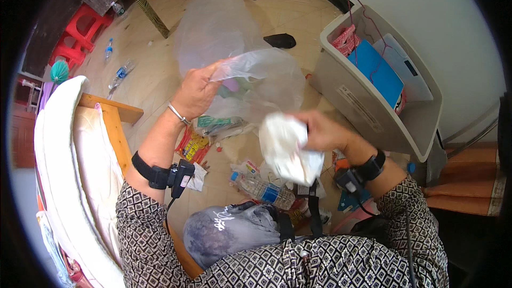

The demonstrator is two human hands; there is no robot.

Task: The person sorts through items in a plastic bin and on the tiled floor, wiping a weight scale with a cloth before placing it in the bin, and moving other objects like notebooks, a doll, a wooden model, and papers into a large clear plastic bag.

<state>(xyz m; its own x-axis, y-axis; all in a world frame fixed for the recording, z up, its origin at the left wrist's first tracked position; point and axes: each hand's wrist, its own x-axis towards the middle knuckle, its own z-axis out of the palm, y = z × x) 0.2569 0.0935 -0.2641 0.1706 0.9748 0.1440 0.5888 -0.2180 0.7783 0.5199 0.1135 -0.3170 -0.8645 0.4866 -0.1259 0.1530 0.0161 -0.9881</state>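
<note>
My left hand point(198, 90) pinches the rim of a translucent plastic bag point(276, 74), which hangs spread out over the floor. Inside the bag, pale green and purple shapes show faintly through the film. To the right, my right hand point(324, 130) is blurred and grips a crumpled white packet point(282, 148) beside the bag's lower edge. Below the hands, a clear plastic bottle with a blue cap point(266, 192) lies on the floor. A red and yellow snack wrapper point(194, 144) lies beneath my left wrist, near a scrap of white tissue point(198, 178).
A grey plastic bin point(348, 108) holding a blue folder point(376, 72) and wire hangers stands at right. On the left is a wood-framed bed point(112, 132) with white bedding. Plastic bottles point(121, 73), red stools point(86, 28) and a black object point(280, 41) are farther off.
</note>
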